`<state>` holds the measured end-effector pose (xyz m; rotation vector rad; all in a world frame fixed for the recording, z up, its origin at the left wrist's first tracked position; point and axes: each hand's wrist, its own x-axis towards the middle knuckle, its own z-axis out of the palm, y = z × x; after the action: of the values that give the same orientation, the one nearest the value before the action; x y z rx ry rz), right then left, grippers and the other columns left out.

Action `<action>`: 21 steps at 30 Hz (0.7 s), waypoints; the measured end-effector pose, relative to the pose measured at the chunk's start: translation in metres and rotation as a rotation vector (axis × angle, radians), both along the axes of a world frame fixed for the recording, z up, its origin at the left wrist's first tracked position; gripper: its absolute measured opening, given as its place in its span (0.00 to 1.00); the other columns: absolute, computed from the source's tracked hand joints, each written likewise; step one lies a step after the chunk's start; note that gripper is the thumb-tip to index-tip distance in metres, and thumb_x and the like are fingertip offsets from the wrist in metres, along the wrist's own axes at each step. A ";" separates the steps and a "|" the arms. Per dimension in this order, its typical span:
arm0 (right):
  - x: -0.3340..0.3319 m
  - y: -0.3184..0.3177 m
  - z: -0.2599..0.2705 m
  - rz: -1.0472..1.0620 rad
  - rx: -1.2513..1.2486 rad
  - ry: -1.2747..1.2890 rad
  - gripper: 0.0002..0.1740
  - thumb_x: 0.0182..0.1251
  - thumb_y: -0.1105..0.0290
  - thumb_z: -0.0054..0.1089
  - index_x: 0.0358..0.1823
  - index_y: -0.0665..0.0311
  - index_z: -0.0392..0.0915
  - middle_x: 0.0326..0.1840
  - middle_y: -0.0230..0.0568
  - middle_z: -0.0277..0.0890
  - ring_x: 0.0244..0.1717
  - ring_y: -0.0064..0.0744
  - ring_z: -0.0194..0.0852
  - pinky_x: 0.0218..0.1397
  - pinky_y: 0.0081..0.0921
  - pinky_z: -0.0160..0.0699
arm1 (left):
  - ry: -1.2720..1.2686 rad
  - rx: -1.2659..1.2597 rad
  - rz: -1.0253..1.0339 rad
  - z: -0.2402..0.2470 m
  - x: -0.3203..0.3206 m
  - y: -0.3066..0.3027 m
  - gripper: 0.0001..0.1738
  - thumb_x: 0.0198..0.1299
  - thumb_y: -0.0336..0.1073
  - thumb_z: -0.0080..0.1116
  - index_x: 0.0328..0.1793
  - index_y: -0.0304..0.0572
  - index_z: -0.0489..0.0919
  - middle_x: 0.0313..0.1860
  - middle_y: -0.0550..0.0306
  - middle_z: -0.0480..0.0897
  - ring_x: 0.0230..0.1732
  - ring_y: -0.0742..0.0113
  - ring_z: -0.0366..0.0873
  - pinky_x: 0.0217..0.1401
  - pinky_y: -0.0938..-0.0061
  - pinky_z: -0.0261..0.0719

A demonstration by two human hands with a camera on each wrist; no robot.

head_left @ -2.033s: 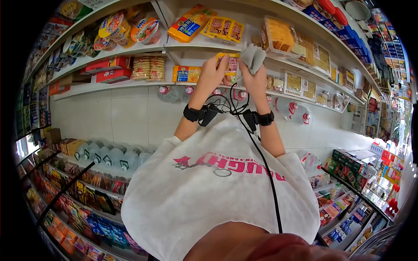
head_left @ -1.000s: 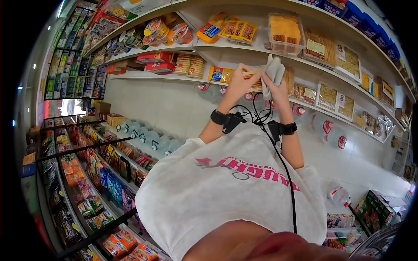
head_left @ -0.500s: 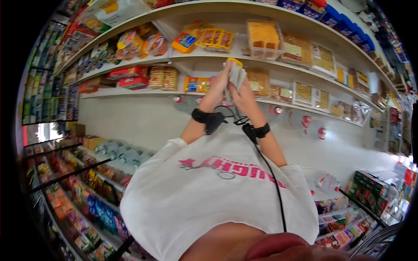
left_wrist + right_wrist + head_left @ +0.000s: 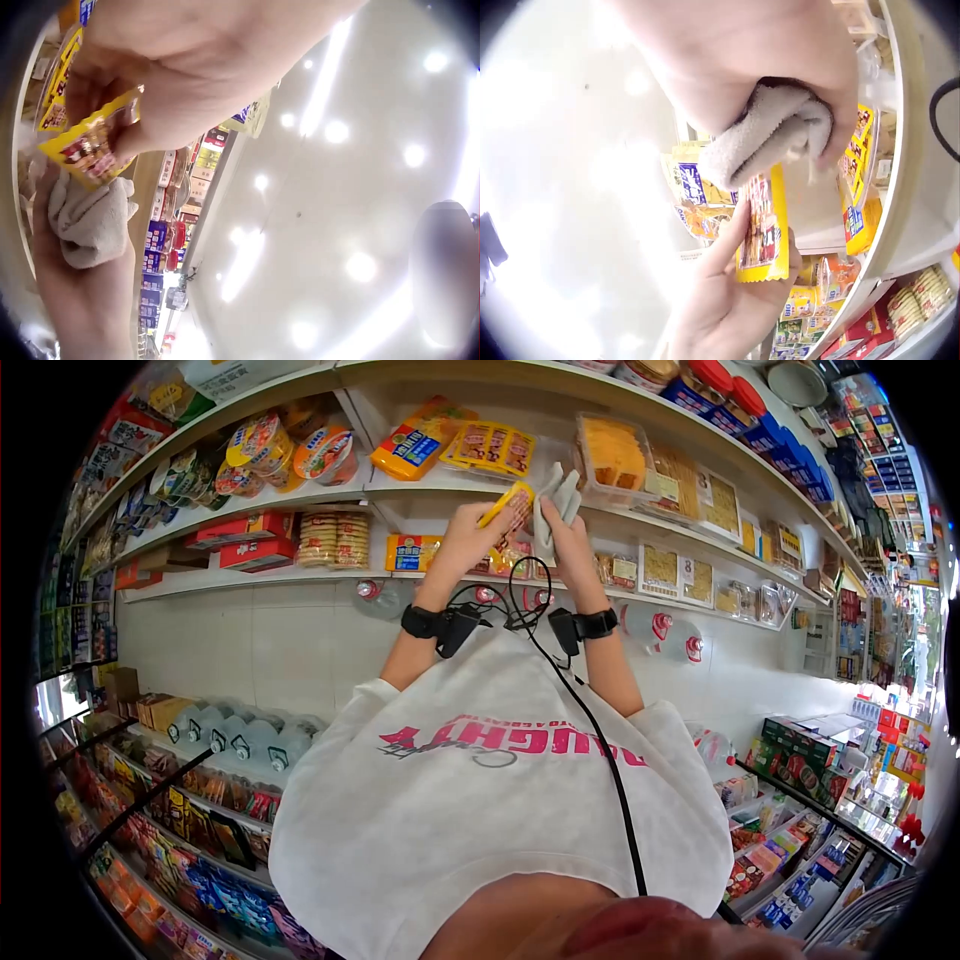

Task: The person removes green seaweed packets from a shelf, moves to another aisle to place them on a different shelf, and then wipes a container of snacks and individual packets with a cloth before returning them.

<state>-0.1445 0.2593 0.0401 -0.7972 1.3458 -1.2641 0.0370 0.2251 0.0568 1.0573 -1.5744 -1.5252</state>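
Note:
In the head view, my left hand (image 4: 462, 542) pinches a small yellow-edged snack packet (image 4: 508, 506), its printed window showing brown and red contents. The right wrist view shows the thumb on one face of this packet (image 4: 763, 229). My right hand (image 4: 573, 550) grips a folded grey cloth (image 4: 556, 502), bunched between thumb and fingers. Cloth and packet are close together; in the left wrist view the cloth (image 4: 88, 225) lies right below the packet's lower edge. Both hands are raised in front of the shelves.
Similar yellow packets (image 4: 492, 448) lie on the upper shelf beside an orange bag (image 4: 418, 440). A clear plastic box (image 4: 612, 452) of yellow food stands to their right. Cup noodles (image 4: 325, 454) and round biscuit stacks (image 4: 333, 538) fill the left. Large water bottles (image 4: 655, 628) stand beneath the shelves.
Half a second ago the hands were together, cloth over the packet; now they are slightly apart and the packet is tilted. The head view has swung left and back again.

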 end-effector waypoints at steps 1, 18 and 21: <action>0.008 0.000 0.003 0.005 0.014 -0.118 0.22 0.74 0.56 0.62 0.55 0.70 0.78 0.44 0.36 0.83 0.42 0.24 0.81 0.45 0.25 0.78 | 0.045 -0.109 0.104 -0.008 0.006 -0.007 0.20 0.72 0.44 0.59 0.52 0.28 0.85 0.30 0.66 0.82 0.30 0.83 0.72 0.31 0.82 0.70; 0.063 -0.056 -0.059 -0.073 0.026 0.364 0.21 0.68 0.66 0.66 0.56 0.73 0.77 0.52 0.43 0.82 0.51 0.31 0.80 0.53 0.29 0.77 | 0.156 -0.015 0.183 -0.095 0.032 -0.102 0.14 0.59 0.28 0.66 0.48 0.26 0.84 0.35 0.50 0.88 0.36 0.70 0.85 0.41 0.76 0.81; 0.068 -0.064 -0.059 -0.133 -0.132 0.515 0.19 0.67 0.68 0.64 0.54 0.74 0.78 0.53 0.51 0.81 0.53 0.40 0.81 0.55 0.32 0.77 | 0.105 0.010 0.231 -0.108 0.020 -0.119 0.12 0.58 0.27 0.67 0.47 0.28 0.85 0.35 0.50 0.88 0.36 0.69 0.85 0.41 0.75 0.81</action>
<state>-0.0767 0.1951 -0.0191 -1.1989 1.7593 -1.3113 0.0569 0.1059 -0.0516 1.1044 -1.3252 -1.4087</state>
